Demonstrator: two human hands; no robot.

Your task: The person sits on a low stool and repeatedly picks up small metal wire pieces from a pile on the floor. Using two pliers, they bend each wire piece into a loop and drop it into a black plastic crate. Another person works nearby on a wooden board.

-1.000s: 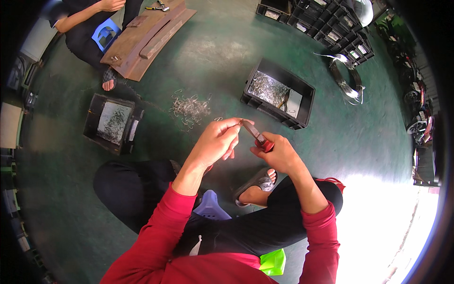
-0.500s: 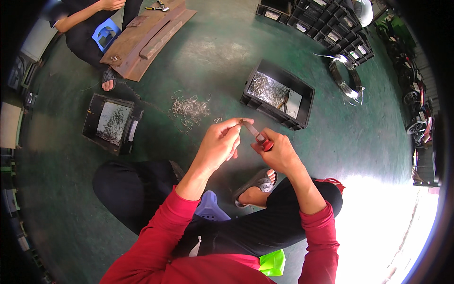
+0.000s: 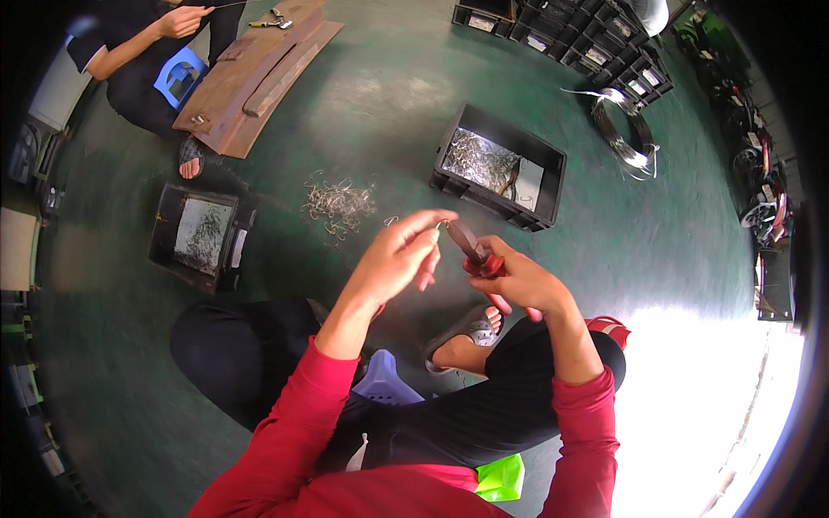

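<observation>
My left hand (image 3: 393, 259) is closed in a pinch, thumb and forefinger gripping a small bent wire piece (image 3: 443, 224). Red-handled pliers (image 3: 467, 242) are in my right hand (image 3: 527, 283), their jaws pointing up and left, close to the wire at my left fingertips. Whether jaws and wire touch is too small to tell. Beyond my left hand, a loose pile of silvery wire hooks (image 3: 337, 204) lies on the green floor.
Black crates hold more hooks: one ahead right (image 3: 553, 194), another at left (image 3: 233, 246). A wire coil (image 3: 635, 129) lies far right near stacked black crates (image 3: 596, 52). Far left, a co-worker's hand (image 3: 181, 22) is beside a brown metal bench (image 3: 259, 86). I sit over a purple stool (image 3: 384, 380).
The pliers have turned in my right hand, showing the jaws' broad side, and their red handles are spread wider. My left hand keeps its pinch. The whole view has shifted slightly.
</observation>
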